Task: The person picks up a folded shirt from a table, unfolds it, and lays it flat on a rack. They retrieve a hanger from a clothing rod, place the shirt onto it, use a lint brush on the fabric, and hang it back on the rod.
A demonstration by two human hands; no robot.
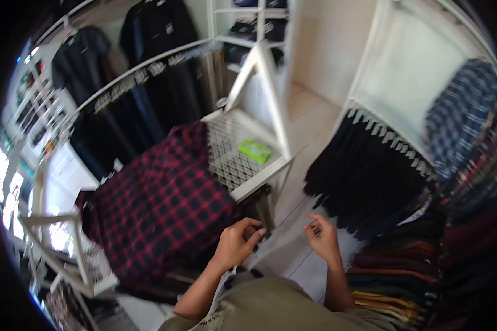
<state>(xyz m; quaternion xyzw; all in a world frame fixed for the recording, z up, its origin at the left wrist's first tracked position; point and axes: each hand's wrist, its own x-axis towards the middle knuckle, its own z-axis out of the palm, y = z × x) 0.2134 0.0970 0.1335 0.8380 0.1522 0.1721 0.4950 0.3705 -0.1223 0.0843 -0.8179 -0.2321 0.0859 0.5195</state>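
Note:
My left hand [238, 243] is half curled beside the front right corner of a red and black checked shirt [165, 204]. Its thumb and fingers are apart, with nothing seen between them. The shirt lies spread over a white wire-mesh rack top. My right hand [322, 238] hovers above the tiled floor, nearest to a row of hanging black trousers [364, 171]. Its fingers are bent loosely, with a gap at the thumb, and I see nothing held there. Neither hand touches a garment as far as I can see.
A green packet [254, 150] lies on the white mesh rack [232, 143]. Dark shirts [157, 33] hang behind it. To my right are a blue checked shirt [461, 118] and folded coloured clothes [395, 281]. A tiled floor strip [312, 118] runs between the racks.

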